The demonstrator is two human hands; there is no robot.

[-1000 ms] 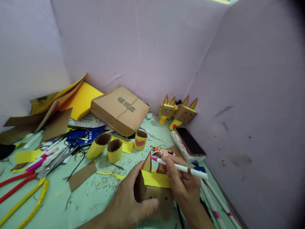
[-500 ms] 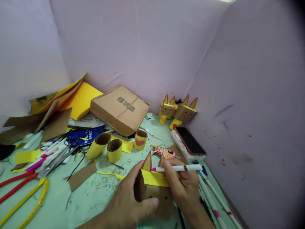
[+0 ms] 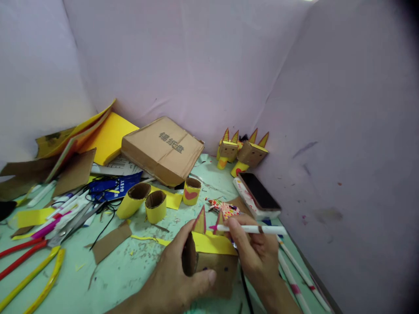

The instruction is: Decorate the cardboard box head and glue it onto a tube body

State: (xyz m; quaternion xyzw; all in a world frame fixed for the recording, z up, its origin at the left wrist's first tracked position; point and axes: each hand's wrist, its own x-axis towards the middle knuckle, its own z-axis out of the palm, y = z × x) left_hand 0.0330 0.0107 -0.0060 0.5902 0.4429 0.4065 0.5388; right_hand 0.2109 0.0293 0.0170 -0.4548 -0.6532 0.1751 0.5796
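Observation:
My left hand (image 3: pixel 178 268) grips the open side of a small cardboard box head (image 3: pixel 221 277), thumb across its front. The head has a yellow paper top (image 3: pixel 214 243), two dark eye dots and two pointed ears outlined in pink. In my right hand (image 3: pixel 257 253) is a white marker pen (image 3: pixel 268 229), held level in a pinch. Its pink tip lies at the right ear (image 3: pixel 220 221), and I cannot tell whether it touches. Just beyond stand yellow-wrapped cardboard tubes, one (image 3: pixel 192 192) with a pink heart.
Two finished-looking eared figures (image 3: pixel 250 152) stand at the back right, near a phone (image 3: pixel 258 192) on a white packet. A flat cardboard box (image 3: pixel 163 150) lies at the back. Red-handled scissors (image 3: pixel 29 253), yellow-handled pliers-like handles (image 3: pixel 46 279) and markers fill the left.
My right hand and the marker have shifted slightly right, so the tip has gone from between the ears to the right ear. The left hand keeps its hold.

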